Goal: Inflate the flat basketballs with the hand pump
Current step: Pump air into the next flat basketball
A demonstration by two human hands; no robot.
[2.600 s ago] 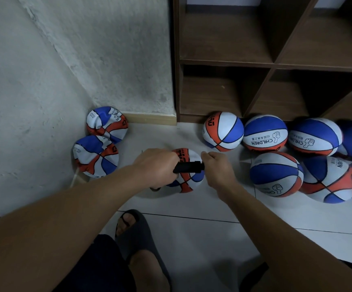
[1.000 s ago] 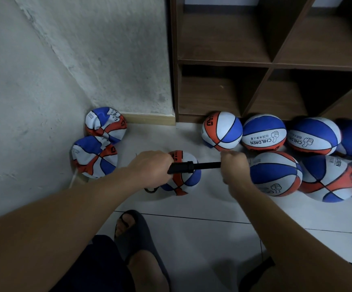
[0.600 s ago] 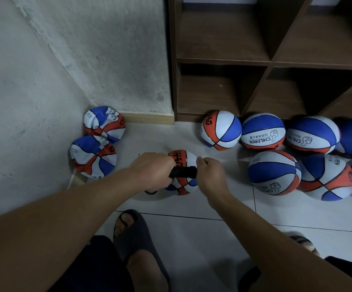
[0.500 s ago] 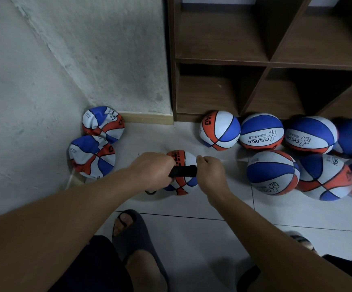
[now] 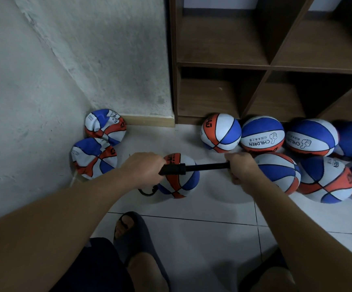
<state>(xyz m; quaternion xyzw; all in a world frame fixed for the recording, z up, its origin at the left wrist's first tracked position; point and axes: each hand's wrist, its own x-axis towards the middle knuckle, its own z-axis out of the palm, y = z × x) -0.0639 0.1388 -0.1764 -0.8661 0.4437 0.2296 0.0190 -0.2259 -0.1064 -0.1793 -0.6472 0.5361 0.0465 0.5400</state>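
Observation:
A black hand pump (image 5: 177,169) lies level over a red, white and blue basketball (image 5: 181,182) on the floor tiles. My left hand (image 5: 143,167) grips the pump's barrel. My right hand (image 5: 239,166) is closed around the handle, and the thin rod (image 5: 207,166) is drawn out between my hands. A short black hose (image 5: 147,191) loops from under my left hand to the ball's lower left. Two crumpled flat basketballs (image 5: 104,126) (image 5: 94,158) rest in the wall corner at left.
Several round basketballs (image 5: 262,137) crowd the floor at right, in front of a brown wooden cube shelf (image 5: 223,64). A grey plaster wall (image 5: 34,91) closes the left side. My sandalled foot (image 5: 133,230) is on the tiles below the pump.
My right hand has pulled the handle out to the right, so the rod is now extended; half a second ago it was pushed in against the barrel. My left hand has stayed put.

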